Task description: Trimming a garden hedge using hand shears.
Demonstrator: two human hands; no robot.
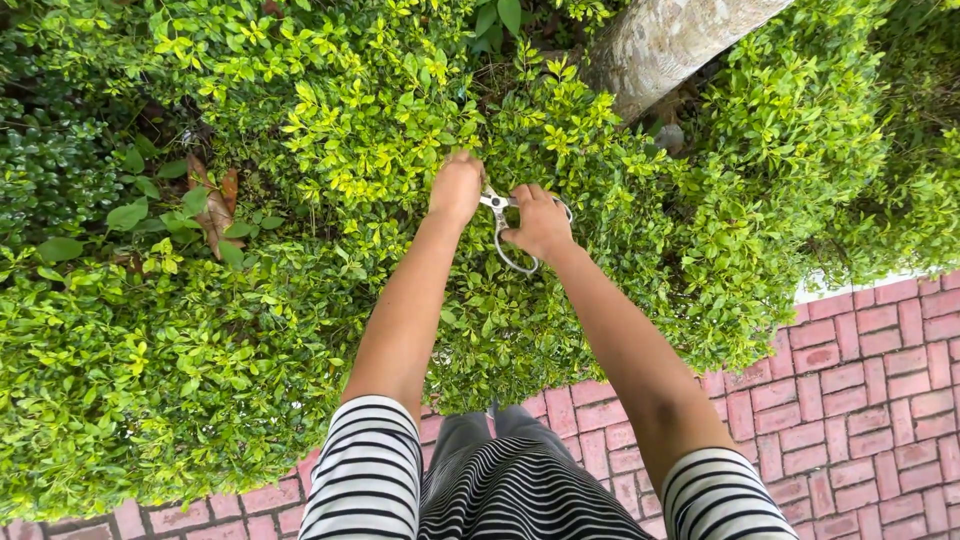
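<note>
Right hand (pixel 541 222) is curled tight around the handles of a pair of metal scissors (pixel 503 232), fingers through the loops, one silvery loop hanging clear below the knuckles. The blades point left, toward the other hand, their tips lost among the leaves, so whether they are parted or closed cannot be told from here. Left hand (pixel 456 187) is just beside the blades, closed into a loose fist on a clump of small leaves at the top of the hedge (pixel 300 150); the twigs it grips are hidden under the fingers.

Both bare forearms reach out from black-and-white striped sleeves (pixel 368 470) at the bottom of the view, the arms running up and inward so the hands almost meet over the bush. Grey trousers (pixel 470 440) show between the sleeves, pressed close to the greenery.

The hedge fills most of the view, dense with bright yellow-green new leaves on top and darker ones lower down. A few larger, broader leaves and a dry brown leaf (pixel 215 205) sit off to the left. A pale, mottled tree trunk (pixel 670 40) slants up out of the foliage beyond the right hand. Underfoot, red brick paving (pixel 860 390) runs along the base of the hedge to the right and lower left.
</note>
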